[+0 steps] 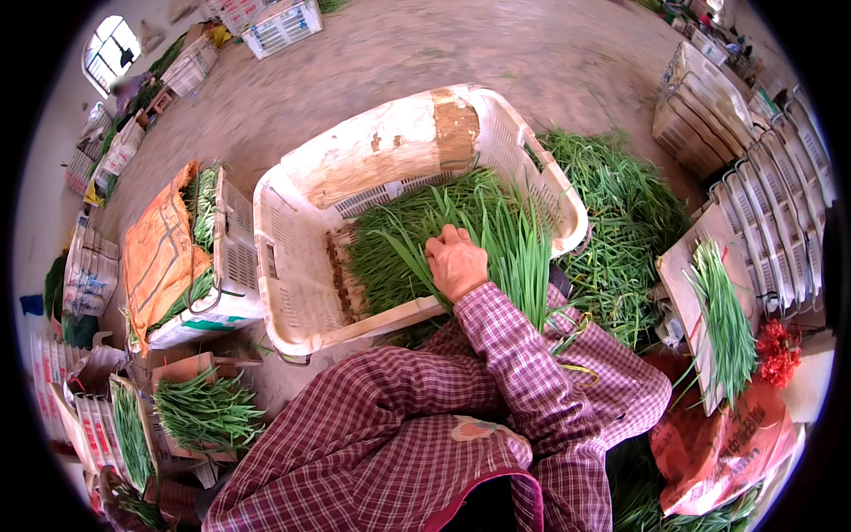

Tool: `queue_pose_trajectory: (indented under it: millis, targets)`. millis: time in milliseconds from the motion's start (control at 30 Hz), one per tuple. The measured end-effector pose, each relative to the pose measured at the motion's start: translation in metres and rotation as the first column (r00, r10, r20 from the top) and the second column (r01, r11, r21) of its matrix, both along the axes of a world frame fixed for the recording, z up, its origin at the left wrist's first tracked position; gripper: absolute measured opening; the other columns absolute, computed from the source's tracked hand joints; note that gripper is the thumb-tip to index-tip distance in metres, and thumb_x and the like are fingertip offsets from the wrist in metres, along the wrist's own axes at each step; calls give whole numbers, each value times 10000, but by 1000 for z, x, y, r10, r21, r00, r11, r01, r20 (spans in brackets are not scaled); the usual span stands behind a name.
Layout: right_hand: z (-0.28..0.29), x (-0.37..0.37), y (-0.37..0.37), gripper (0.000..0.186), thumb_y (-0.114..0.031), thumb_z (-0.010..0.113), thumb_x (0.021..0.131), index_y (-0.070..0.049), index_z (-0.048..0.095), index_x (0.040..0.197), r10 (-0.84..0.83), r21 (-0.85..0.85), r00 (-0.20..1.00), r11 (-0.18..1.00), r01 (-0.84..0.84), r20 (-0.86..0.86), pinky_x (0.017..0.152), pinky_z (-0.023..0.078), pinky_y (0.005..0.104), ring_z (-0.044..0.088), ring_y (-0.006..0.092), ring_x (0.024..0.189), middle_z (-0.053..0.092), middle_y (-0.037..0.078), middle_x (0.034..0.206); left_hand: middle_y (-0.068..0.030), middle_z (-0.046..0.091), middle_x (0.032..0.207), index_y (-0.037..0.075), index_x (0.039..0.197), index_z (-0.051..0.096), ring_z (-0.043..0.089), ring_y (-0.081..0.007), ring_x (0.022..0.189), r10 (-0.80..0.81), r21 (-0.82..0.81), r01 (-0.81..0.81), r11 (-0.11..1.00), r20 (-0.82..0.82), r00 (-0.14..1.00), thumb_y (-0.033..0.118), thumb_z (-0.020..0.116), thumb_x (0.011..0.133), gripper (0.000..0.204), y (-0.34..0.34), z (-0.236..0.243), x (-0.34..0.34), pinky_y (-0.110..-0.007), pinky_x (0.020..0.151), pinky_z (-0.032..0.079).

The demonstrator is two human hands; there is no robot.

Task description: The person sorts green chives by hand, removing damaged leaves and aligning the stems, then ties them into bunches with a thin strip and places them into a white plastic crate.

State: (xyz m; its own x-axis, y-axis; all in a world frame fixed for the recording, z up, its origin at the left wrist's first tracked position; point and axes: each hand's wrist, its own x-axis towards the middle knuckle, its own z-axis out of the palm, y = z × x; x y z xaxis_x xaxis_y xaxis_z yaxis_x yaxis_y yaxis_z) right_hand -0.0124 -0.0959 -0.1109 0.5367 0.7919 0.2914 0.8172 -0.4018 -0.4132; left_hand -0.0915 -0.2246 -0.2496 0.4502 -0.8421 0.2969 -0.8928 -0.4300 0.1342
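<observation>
My right hand (456,263) reaches into a white plastic crate (415,315), its fingers curled round some garlic chives (417,235). The crate's floor is largely covered with these long green leaves. Just right of the hand, a taller sheaf of chives (521,266) stands up behind my plaid sleeve, its lower end partly hidden by the forearm. My left hand does not show; clothing and the right forearm cover the space where it could be.
Loose chives (612,222) are heaped right of the crate. A bundle (722,324) lies on a board, beside red ties (778,353) and a red plastic bag (727,448). An orange-covered crate (239,248) stands left, near another chive pile (208,408). Stacked crates (771,213) line the right.
</observation>
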Motion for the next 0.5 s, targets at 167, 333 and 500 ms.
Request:
queue_pose_trajectory:
  millis: [167,333,500]
  targets:
    - [-6,-2,3,95,-71,663,748,-115,610,813,-29,181,998,983,20,51,627,519,405,593,255,881,518,55,907,27,469,556,100,735,588,515,-131,556,-44,21,43,999,25,999,193,578,857,154,4,-5,1,-343,510,433]
    - [40,24,-6,66,-84,649,835,-94,590,862,-105,495,988,857,146,-110,677,502,405,593,289,854,535,77,897,27,473,557,97,747,600,521,-125,555,-130,35,128,991,46,991,183,579,863,146,-2,-10,3,-341,503,443]
    - [104,57,-46,145,-243,664,892,-102,688,870,-220,606,975,772,194,-32,632,531,384,659,243,710,678,73,828,26,477,559,93,760,612,527,-120,555,-548,-80,572,816,205,811,173,581,870,140,-22,-2,22,-340,496,453]
